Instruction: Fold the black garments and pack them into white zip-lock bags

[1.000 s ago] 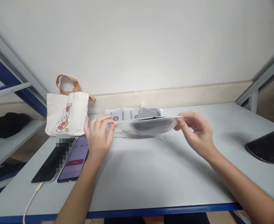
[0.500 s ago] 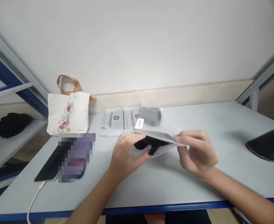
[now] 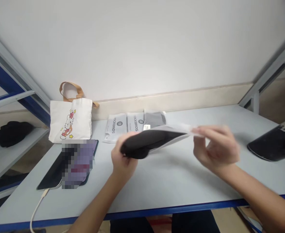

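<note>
A folded black item, fabric-like (image 3: 139, 144), sticks out of a translucent plastic bag (image 3: 184, 127) above the desk. My left hand (image 3: 123, 165) is closed round the black item's left end, its fingers mostly hidden behind it. At the other end, my right hand (image 3: 216, 144) pinches the bag's edge between thumb and fingertips, slightly blurred by motion. Behind them lie a printed grey-white pouch (image 3: 116, 126), a second like it (image 3: 135, 120) and a dark-filled pouch with a white label (image 3: 155, 118).
A white tote bag (image 3: 71, 123) stands at the back left. In front of it lie a dark phone (image 3: 51, 173) on a white cable (image 3: 37, 207) and a partly pixelated purple item (image 3: 86, 161). A black cylindrical object (image 3: 273, 145) lies at the right. Metal posts flank the desk.
The black item has come largely out of the bag and into my left hand's grasp. My right hand has moved right and slightly up with the bag's edge.
</note>
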Demonstrator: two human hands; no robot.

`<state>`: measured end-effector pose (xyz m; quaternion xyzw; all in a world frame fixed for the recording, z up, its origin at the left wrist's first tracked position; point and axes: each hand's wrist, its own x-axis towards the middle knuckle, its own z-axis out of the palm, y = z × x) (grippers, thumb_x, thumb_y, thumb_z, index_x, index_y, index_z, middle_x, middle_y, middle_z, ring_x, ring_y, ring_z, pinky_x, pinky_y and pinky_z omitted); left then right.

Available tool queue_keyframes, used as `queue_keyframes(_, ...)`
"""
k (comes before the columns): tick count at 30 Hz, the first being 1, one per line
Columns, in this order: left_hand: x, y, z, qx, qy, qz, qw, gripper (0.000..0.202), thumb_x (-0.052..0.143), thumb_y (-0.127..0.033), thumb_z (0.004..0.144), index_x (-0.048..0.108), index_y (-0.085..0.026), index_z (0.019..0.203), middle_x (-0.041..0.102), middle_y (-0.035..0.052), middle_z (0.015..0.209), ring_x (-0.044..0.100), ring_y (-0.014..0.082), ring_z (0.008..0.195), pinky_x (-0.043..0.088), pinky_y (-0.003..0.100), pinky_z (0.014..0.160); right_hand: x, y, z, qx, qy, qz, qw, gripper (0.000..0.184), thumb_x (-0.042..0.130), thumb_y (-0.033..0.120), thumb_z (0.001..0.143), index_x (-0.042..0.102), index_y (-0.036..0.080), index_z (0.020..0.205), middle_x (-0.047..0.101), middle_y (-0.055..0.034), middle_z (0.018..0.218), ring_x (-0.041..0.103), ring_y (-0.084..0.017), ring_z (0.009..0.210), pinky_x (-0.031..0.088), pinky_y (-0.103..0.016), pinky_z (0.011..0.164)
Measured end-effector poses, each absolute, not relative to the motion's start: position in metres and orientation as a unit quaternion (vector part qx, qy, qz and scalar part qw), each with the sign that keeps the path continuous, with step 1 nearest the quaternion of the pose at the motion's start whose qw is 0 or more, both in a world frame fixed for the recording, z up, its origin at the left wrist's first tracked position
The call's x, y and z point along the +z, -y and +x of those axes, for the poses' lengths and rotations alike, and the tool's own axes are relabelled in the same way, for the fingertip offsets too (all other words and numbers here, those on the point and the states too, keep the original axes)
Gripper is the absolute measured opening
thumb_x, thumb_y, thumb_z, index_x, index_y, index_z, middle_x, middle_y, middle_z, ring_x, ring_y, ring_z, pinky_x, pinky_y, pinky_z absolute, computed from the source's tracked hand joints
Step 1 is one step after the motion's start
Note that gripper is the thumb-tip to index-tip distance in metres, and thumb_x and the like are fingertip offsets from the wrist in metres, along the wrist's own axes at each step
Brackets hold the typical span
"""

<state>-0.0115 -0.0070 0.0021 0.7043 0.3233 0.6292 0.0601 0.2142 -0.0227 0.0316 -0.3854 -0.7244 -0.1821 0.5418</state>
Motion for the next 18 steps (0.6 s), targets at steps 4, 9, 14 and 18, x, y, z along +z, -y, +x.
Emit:
queue_keyframes(4,0.019,0.011,-0.002,0.721,-0.383,0.544,0.192,0.029,0.047,-0.024,0.088,0.054,-0.028,0.116,0.066,0.0014,0.107,0.063,0.0178,0.102,0.054,0.029,0.084,0.033,0.006,0.247,-0.336,0.643,-0.403,0.559,0.03,0.058,0.009,0.079,0.057,0.027,0.103,0.063,-0.0037,0.076,0.059,-0.016,0.063,0.051,-0.028,0.056)
queue_keyframes(9,0.025,0.012,-0.004,0.654,-0.43,0.493,0.38,0.037,0.039,-0.03,0.092,0.045,-0.027,0.128,0.067,0.0038,0.11,0.063,0.0192,0.104,0.056,0.027,0.08,0.031,-0.021,0.314,-0.325,0.516,-0.479,0.631,0.018,0.052,0.021,0.086,0.057,0.019,0.103,0.061,-0.0098,0.089,0.065,-0.018,0.073,0.052,-0.028,0.06)
queue_keyframes(14,-0.01,0.028,-0.024,0.419,-0.491,0.499,0.577,0.035,0.05,-0.036,0.088,0.053,-0.022,0.12,0.068,0.0096,0.108,0.068,0.0243,0.09,0.058,0.029,0.061,-0.011,-0.024,0.356,-0.27,0.61,-0.595,0.448,0.021,0.046,0.029,0.089,0.052,0.02,0.107,0.064,-0.0135,0.088,0.066,-0.021,0.074,0.045,-0.026,0.05)
queue_keyframes(18,-0.034,0.042,-0.044,0.4,-0.51,0.598,0.472,0.055,0.053,-0.035,0.087,0.032,-0.026,0.138,0.047,0.0129,0.136,0.052,0.0268,0.12,0.053,0.039,0.087,-0.037,-0.013,0.346,-0.184,0.736,-0.581,0.294,0.013,0.052,0.029,0.082,0.059,0.023,0.091,0.067,-0.0074,0.087,0.061,-0.019,0.058,0.043,-0.029,0.047)
